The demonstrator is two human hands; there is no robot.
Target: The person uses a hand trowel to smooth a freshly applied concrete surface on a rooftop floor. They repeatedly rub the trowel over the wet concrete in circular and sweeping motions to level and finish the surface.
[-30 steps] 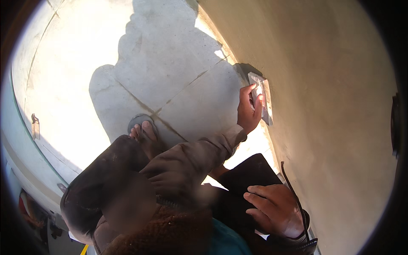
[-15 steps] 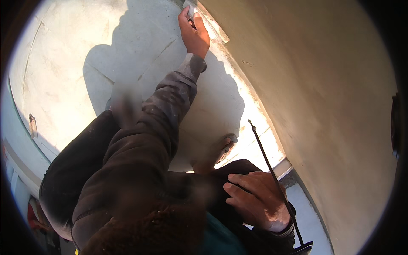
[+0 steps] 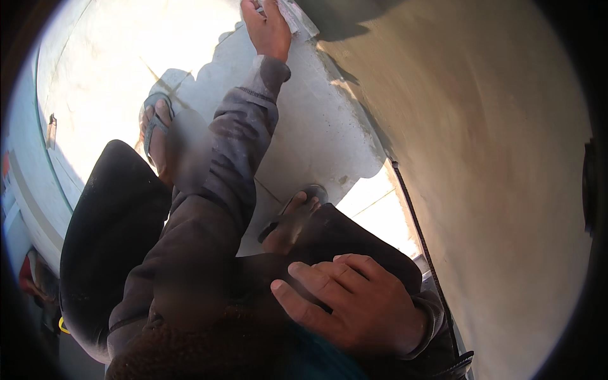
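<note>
My left hand reaches to the top of the view, its fingers closed on a pale, powdery flat float low against the beige plastered wall, at the edge of the light floor slabs. Part of the float is behind my fingers. My right hand is at the lower right over my dark trousers, fingers apart and holding nothing. A thin dark cord runs past it beside the wall.
My feet in dark sandals rest on the slabs, under and beside my left arm. A small upright piece stands by the curved-looking edge at left. At the lower left rim, part of something red and skin show, too small to make out.
My left hand, with the float, has moved up and left in the view along the wall's base. My right hand has shifted left, and the cord now lies closer along the wall.
</note>
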